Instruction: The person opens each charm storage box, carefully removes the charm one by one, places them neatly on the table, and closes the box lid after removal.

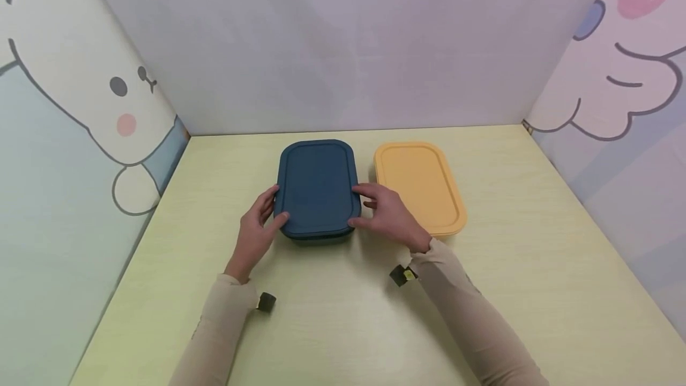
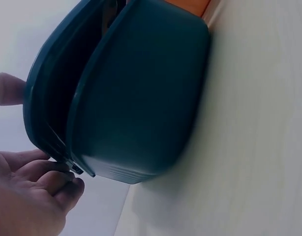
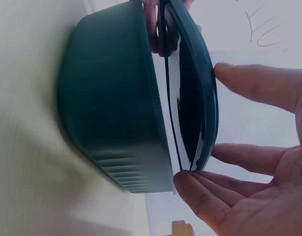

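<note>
A dark blue-green lid (image 1: 318, 186) sits over a matching rectangular food container (image 1: 323, 241) on the table. In the left wrist view a dark gap separates the lid (image 2: 38, 105) from the rim of the container (image 2: 136, 93). The right wrist view shows the same gap between lid (image 3: 208, 93) and container (image 3: 111, 93). My left hand (image 1: 254, 234) holds the lid's left edge, thumb at the near corner. On the opposite edge, my right hand (image 1: 388, 216) grips the lid between thumb and fingers. The container's inside is mostly hidden.
Just right of the dark container stands a yellow lidded container (image 1: 420, 186), partly behind my right hand. A pale wall (image 1: 354, 46) closes off the back of the table (image 1: 321, 320). Side walls with cartoon animals flank it.
</note>
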{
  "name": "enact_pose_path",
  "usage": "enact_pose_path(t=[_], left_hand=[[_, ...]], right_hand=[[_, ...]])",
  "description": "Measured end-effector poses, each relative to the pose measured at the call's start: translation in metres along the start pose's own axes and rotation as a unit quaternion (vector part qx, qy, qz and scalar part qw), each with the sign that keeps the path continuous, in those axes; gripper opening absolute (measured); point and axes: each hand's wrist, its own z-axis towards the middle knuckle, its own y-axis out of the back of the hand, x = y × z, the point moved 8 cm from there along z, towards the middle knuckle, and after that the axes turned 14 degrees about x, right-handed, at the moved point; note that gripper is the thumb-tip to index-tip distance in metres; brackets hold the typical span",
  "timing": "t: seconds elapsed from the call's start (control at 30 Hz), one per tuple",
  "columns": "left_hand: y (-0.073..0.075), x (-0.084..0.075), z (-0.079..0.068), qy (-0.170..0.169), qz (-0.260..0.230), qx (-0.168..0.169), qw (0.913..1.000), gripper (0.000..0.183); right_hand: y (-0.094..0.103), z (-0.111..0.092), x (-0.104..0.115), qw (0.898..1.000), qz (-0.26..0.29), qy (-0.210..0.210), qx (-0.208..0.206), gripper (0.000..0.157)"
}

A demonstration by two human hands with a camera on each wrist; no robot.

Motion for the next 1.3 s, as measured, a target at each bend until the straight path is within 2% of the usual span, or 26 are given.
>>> enact_pose_path(t=[0.2, 0.5, 0.7, 0.97, 1.17, 1.23, 1.3], left_hand=[[0.007, -0.013, -0.005, -0.023, 0.012, -0.024, 0.9994, 0.056], [0.013, -0.025, -0.015, -0.03, 0.03, -0.046, 0.9981, 0.051], [0.017, -0.034, -0.021, -0.058, 0.045, -0.076, 0.9944, 0.047], [0.024, -0.047, -0.03, -0.064, 0.097, -0.14, 0.9834, 0.046], [0.028, -0.053, -0.031, -0.081, 0.089, -0.17, 0.978, 0.045], [0.031, -0.055, -0.032, -0.1, 0.082, -0.184, 0.9745, 0.04], [0.033, -0.058, -0.033, -0.134, 0.08, -0.199, 0.9676, 0.036]], right_hand=[[0.004, 0.0, 0.003, 1.0, 0.009, 0.027, -0.003, 0.07], [0.005, -0.007, 0.02, 0.996, -0.04, 0.074, -0.001, 0.069], [0.006, -0.012, 0.029, 0.994, -0.065, 0.086, -0.006, 0.067], [0.007, -0.019, 0.039, 0.99, -0.105, 0.088, -0.025, 0.066], [0.007, -0.021, 0.038, 0.993, -0.091, 0.076, -0.023, 0.068], [0.007, -0.022, 0.038, 0.993, -0.085, 0.079, -0.021, 0.068], [0.008, -0.023, 0.038, 0.993, -0.081, 0.085, -0.022, 0.067]])
